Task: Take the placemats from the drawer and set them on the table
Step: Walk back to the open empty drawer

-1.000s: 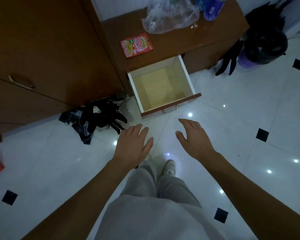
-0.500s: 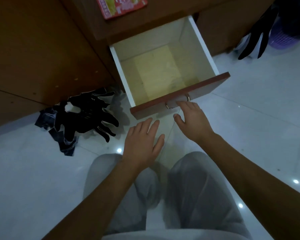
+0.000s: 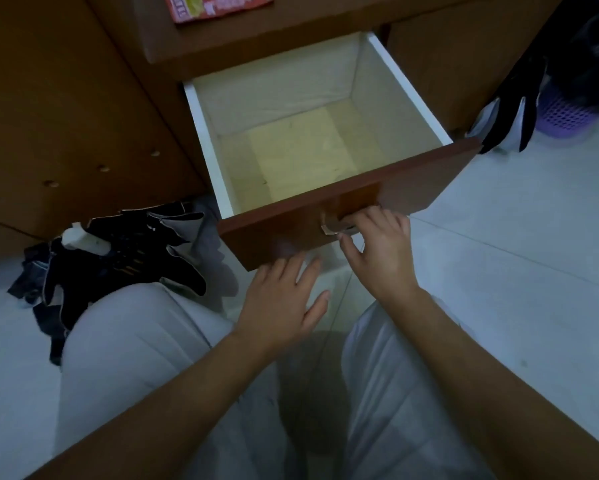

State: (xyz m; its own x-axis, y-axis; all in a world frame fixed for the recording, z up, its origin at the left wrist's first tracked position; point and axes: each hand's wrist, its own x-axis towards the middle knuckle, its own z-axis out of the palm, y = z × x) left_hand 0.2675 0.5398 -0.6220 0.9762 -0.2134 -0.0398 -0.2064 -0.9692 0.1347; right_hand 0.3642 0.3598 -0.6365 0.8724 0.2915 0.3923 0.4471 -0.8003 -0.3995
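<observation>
A wooden drawer (image 3: 429, 181) stands pulled out of the desk, with white inner walls and a bare yellowish bottom; I see no placemats inside it. My right hand (image 3: 377, 251) curls its fingers round the metal drawer handle (image 3: 332, 226) on the brown front panel. My left hand (image 3: 280, 299) hovers flat with fingers spread just below the panel's lower edge, holding nothing. Black cut-out mats (image 3: 125, 251) with finger-like points lie in a heap on the floor, left of the drawer.
A red snack packet (image 3: 218, 6) lies on the desk top above the drawer. A black glove-like shape (image 3: 512, 109) hangs at the right beside a purple basket (image 3: 564, 116). My knees in grey trousers (image 3: 145, 341) are bent over white floor tiles.
I have crouched lower and closer to the drawer. My right hand moved up from the floor side onto the handle and curled round it; my left hand rose toward the front panel.
</observation>
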